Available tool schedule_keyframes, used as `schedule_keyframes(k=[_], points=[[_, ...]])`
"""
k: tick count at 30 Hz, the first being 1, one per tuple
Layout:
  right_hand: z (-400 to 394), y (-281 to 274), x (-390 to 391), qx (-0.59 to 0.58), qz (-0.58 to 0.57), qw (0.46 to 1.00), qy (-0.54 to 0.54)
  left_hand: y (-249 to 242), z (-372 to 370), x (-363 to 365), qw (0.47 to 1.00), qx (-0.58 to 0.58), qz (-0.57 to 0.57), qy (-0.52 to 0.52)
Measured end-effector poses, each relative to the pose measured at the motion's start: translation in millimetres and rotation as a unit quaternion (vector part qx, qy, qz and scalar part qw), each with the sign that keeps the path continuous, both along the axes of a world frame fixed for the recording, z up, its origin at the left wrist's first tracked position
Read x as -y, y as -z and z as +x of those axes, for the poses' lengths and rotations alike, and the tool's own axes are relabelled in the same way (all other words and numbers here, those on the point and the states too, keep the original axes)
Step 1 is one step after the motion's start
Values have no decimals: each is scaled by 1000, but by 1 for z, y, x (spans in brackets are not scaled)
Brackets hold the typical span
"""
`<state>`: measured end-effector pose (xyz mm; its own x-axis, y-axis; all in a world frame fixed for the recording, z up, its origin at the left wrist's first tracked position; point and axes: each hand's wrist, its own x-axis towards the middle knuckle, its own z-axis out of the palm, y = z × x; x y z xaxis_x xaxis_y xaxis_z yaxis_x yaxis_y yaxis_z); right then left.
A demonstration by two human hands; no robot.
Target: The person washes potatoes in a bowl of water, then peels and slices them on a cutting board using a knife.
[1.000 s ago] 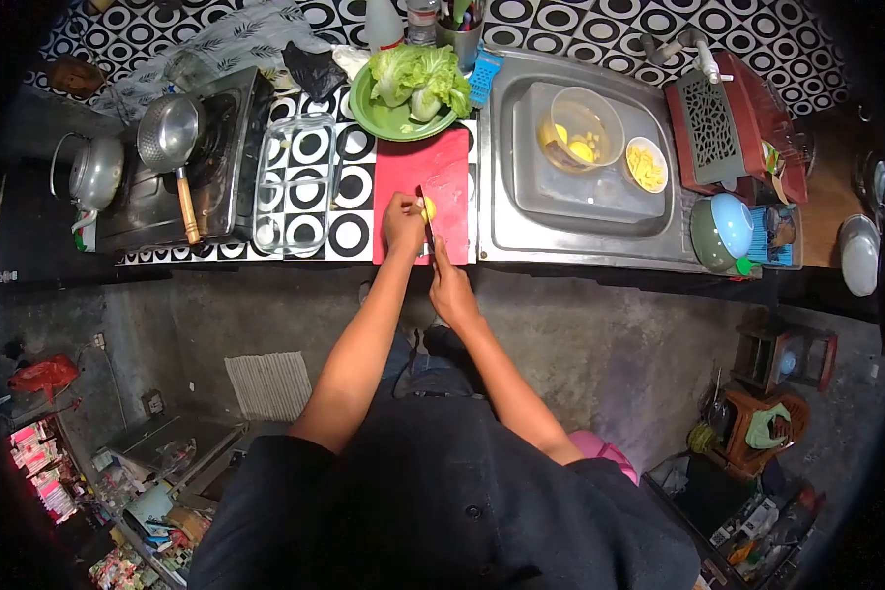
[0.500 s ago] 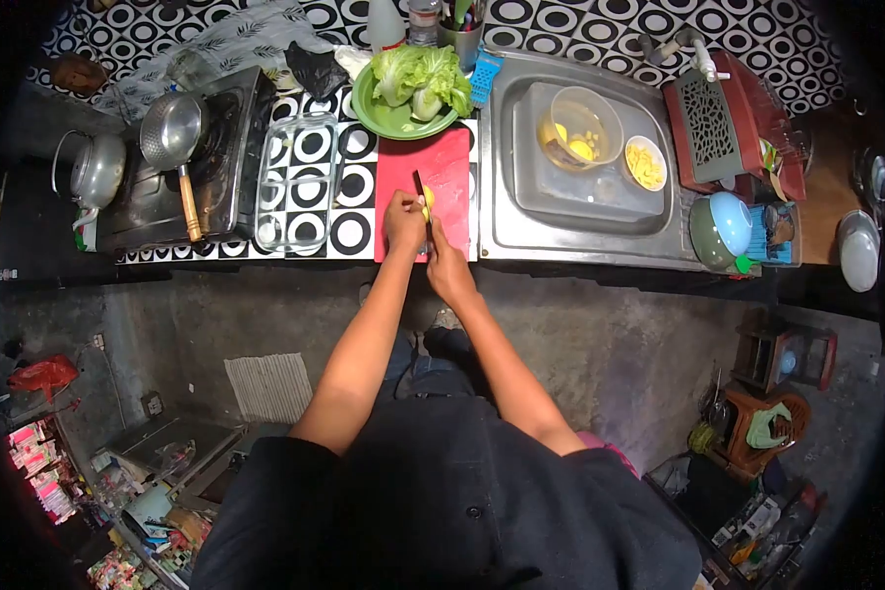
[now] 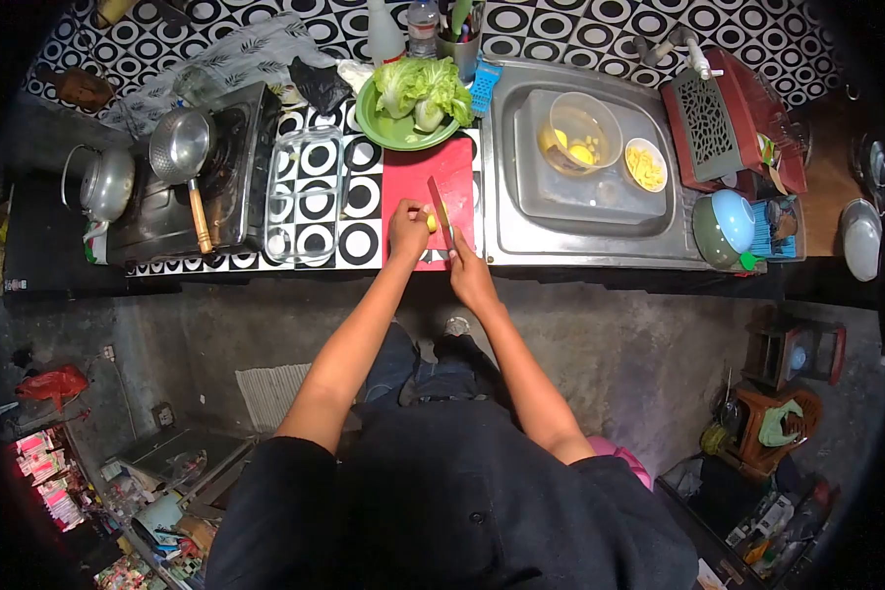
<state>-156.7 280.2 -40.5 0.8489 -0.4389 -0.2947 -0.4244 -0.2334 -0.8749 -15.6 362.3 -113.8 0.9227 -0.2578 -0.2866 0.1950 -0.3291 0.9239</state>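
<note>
On the red cutting board (image 3: 447, 162) my left hand (image 3: 408, 230) has its fingers closed on a small yellow piece (image 3: 431, 223). My right hand (image 3: 471, 272) grips the handle of a knife (image 3: 439, 203), whose blade points away from me, just right of the piece and apart from it. Behind the board a green plate (image 3: 388, 130) holds leafy greens (image 3: 441, 100). To the right, a clear tub (image 3: 604, 118) with yellow pieces in liquid and a small bowl (image 3: 661, 177) of cut yellow strips stand over the sink.
A glass dish (image 3: 272, 202) lies left of the board. Beyond it are a stove (image 3: 140, 221) with a strainer pan (image 3: 180, 147) and a kettle (image 3: 108, 187). Right of the sink (image 3: 497, 197) stand a red rack (image 3: 747, 123) and a blue-green bowl (image 3: 723, 224).
The knife has come away from the yellow piece, with my right hand moving right and toward me. My left hand still holds the piece. The whole view has shifted slightly.
</note>
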Motion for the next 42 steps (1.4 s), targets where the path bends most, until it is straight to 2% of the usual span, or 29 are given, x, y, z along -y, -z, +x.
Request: schedule_keyframes(k=[4, 7, 10, 16, 22, 26, 29, 31, 32, 34, 40, 42], points=[[13, -3, 8, -6, 12, 1000, -5, -6, 0, -1, 1000, 23, -9, -7], [16, 2, 9, 40, 28, 999, 0, -23, -4, -2, 997, -45, -60, -7], [15, -2, 11, 20, 58, 998, 0, -22, -1, -3, 997, -58, -54, -2], [4, -3, 14, 35, 20, 998, -49, -35, 5, -18, 990, -120, -38, 68], [-8, 1, 9, 89, -24, 995, -44, -29, 4, -23, 988, -112, -68, 83], [-14, -14, 11, 48, 23, 998, -42, -32, -1, -20, 986, -119, -94, 66], [-13, -7, 12, 48, 62, 997, -17, -46, -4, -15, 994, -80, -33, 73], [-8, -10, 11, 48, 98, 994, 5, -33, -3, -17, 994, 69, 50, 72], [-6, -12, 13, 31, 54, 998, -20, -26, -1, -18, 983, 143, 90, 71], [-2, -32, 21, -5, -36, 997, -68, -40, -5, -19, 981, 160, 88, 66], [9, -1, 28, 36, -159, 980, -117, -48, 6, -31, 978, 191, 63, 57], [10, 3, 32, 47, -190, 971, -139, -55, 12, -38, 936, 316, 109, 110]])
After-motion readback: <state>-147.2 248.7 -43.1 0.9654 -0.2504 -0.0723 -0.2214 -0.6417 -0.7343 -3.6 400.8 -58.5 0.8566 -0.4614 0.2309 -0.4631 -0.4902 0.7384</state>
